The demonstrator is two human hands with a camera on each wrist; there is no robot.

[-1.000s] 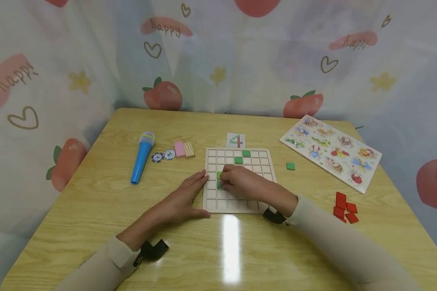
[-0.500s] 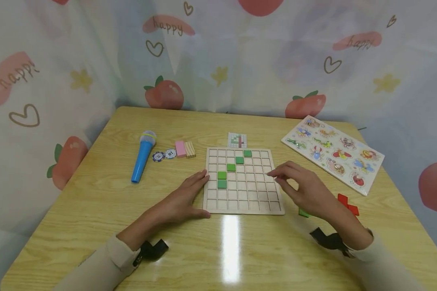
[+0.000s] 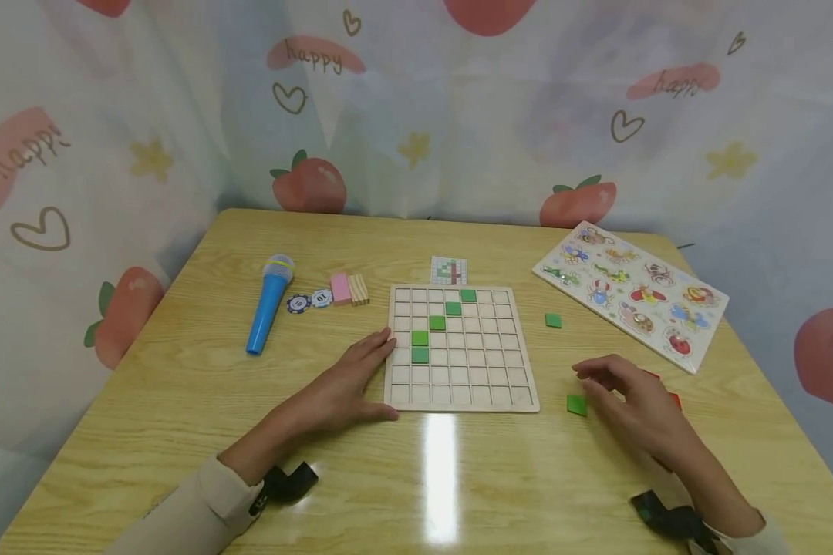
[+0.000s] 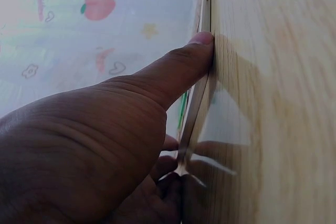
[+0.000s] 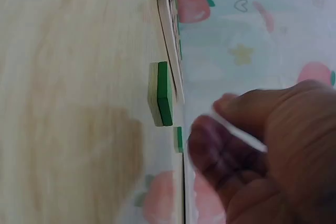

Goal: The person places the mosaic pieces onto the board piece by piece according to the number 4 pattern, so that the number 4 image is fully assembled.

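Strawberry-print curtains close in the far side and both flanks of a pale wooden table (image 3: 180,401), whose near half lies mostly bare in front of the person. At the centre sits a square wooden grid board (image 3: 486,385), holding five green tiles that step down from its far edge toward its left side. The left hand (image 3: 343,381) lies flat against the board's left edge, fingers straight and thumb pressed along the near corner; the left wrist view shows the thumb (image 4: 184,64) touching the thin edge. Right of the board, the right hand (image 3: 632,401) hovers with loosely curled fingers, holding nothing, just beside a loose green tile (image 3: 577,405) that lies flat on the table near the board's right corner. This tile is a small square block, green on top with a pale wooden underside. A second green tile (image 3: 553,320) lies farther back. Red tiles (image 3: 675,399) peek from behind the right hand. Open tabletop separates the board from the animal puzzle board (image 3: 632,293) at the far right edge.
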